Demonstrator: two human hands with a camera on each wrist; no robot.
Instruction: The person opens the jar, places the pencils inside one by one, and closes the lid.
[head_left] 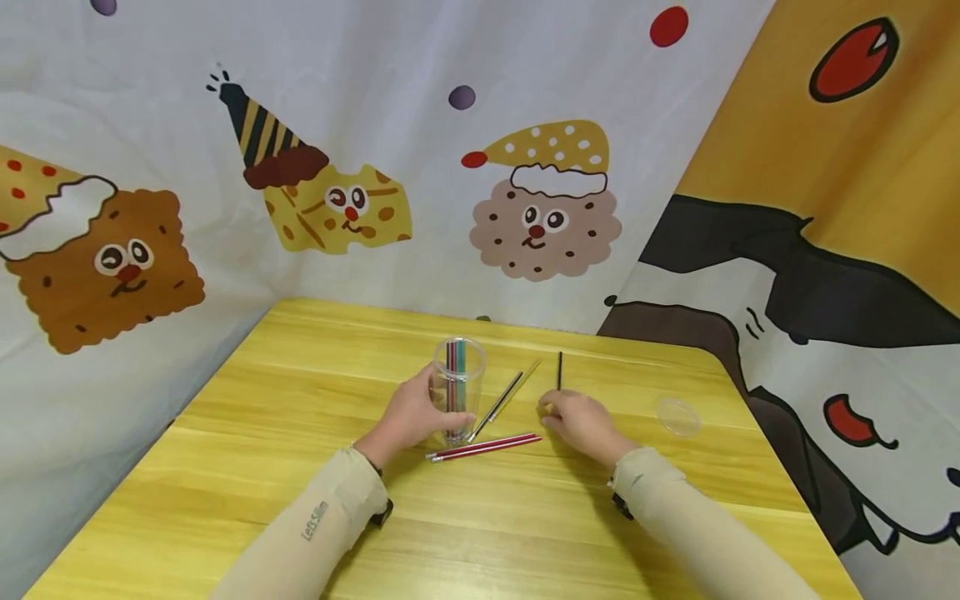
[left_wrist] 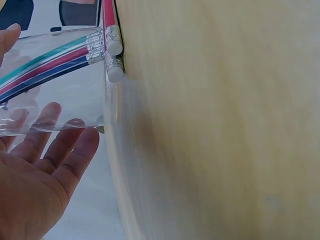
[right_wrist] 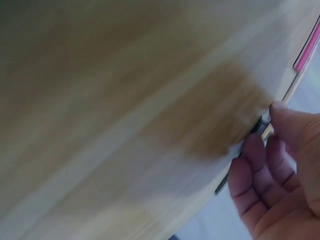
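Cropped sleeves [head_left: 300, 537], black pencil [head_left: 559, 372] partly behind the right hand [head_left: 583, 422].

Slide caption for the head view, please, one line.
Left hand holds a clear cup of pencils; right hand grips a dark pencil; two red pencils lie on the table.

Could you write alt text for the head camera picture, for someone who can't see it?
A person's left hand grips a clear cup holding pencils on a yellow table; the right hand pinches a dark pencil. More pencils lie near the cup, and a clear disc lies at right.
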